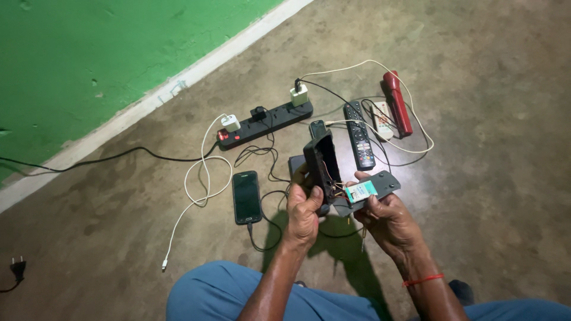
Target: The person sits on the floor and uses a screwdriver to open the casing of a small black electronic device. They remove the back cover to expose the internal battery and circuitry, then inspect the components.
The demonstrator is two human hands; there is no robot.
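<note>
Over concrete floor (488, 89), left hand (302, 208) grips open wired black case (321, 163); right hand (386, 217) clasps its lid (372, 190).

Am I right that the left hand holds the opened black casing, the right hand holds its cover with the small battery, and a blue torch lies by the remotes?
Not quite: the head view shows the torch is red, not blue. The left hand does hold the opened black casing, and the right hand its cover with the small battery, beside the remotes.

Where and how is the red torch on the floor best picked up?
Probably around the long narrow handle of the red torch, coming from above with fingers across its width. It lies flat on the floor, handle end toward the person. A white cable and small remote crowd its sides, so stay on the barrel.
</note>
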